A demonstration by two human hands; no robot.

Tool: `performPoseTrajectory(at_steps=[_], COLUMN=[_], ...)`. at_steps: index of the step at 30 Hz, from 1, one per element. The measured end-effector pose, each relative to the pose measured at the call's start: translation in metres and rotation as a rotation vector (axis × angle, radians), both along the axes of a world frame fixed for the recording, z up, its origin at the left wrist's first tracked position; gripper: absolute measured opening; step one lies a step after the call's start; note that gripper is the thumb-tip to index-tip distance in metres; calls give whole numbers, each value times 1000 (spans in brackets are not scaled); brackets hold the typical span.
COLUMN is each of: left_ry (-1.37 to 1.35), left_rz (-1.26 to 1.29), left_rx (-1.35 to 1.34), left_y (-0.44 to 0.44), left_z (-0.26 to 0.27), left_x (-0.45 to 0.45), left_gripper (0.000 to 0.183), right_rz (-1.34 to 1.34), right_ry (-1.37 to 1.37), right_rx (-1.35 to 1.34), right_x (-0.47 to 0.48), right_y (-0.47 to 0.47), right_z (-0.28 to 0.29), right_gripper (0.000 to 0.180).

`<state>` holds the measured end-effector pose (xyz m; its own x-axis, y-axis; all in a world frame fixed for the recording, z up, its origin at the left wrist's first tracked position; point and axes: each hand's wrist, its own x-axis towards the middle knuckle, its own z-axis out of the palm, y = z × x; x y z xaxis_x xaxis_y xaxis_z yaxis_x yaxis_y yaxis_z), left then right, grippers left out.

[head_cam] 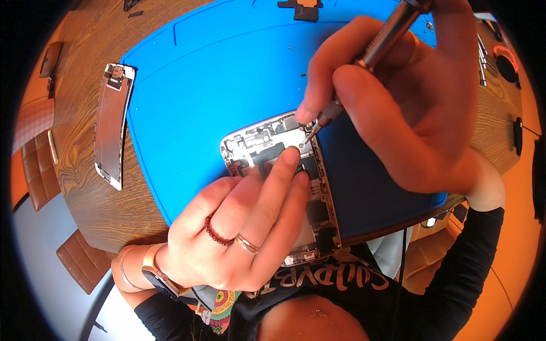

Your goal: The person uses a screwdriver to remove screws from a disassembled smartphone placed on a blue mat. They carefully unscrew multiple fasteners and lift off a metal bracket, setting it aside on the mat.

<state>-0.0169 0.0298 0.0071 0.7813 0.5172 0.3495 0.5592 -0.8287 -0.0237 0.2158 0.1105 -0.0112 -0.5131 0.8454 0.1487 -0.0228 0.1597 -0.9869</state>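
Note:
An opened smartphone body (319,187) lies on the blue mat (192,102), its inner parts exposed. My left hand (239,230) reaches across it and holds it down. One fingertip presses on a silvery metal shield plate (294,139) near the phone's top end; the left thumb is hidden. Between the thumb and fingers of my right hand (409,102) is a precision screwdriver (370,50), slanted. Its tip meets the plate's right edge, close to a small round screw (301,145). My left hand covers much of the phone's middle and left side.
A detached phone display assembly (113,123) lies on the wooden table (81,170), left of the mat. Small dark parts (303,9) sit at the mat's far edge. Tiny loose pieces (303,75) dot the mat. Silvery rod-like tools (482,59) lie at right. A dark cable (401,264) hangs in front.

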Motion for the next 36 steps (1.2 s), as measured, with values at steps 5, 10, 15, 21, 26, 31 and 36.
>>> performPoseTrajectory(at_steps=[5, 10, 15, 21, 26, 31, 36], left_ry=[19, 13, 5, 13, 55, -96, 54], left_rz=[-9, -6, -4, 4, 16, -27, -20], left_rx=[-16, -35, -35, -42, -33, 210, -37], left_y=[-1, -1, -1, -7, 1, 11, -8], left_z=[2, 1, -1, -2, -2, -16, -6], left_x=[-3, -5, -3, -9, 1, 3, -10], left_gripper=[34, 37, 38, 40, 25, 16, 22], right_rz=[-10, -12, -8, -18, -8, 305, 596], right_ry=[-10, -14, -27, -128, -766, -733, -573], right_rx=[28, 38, 34, 19, -59, 127, 648], right_x=[1, -1, -2, -3, -32, -33, -18], right_y=[-3, -4, -5, -6, -11, -9, 26], right_z=[-2, -3, -4, 2, 35, 55, 42], right_gripper=[20, 19, 18, 18, 18, 18, 17])
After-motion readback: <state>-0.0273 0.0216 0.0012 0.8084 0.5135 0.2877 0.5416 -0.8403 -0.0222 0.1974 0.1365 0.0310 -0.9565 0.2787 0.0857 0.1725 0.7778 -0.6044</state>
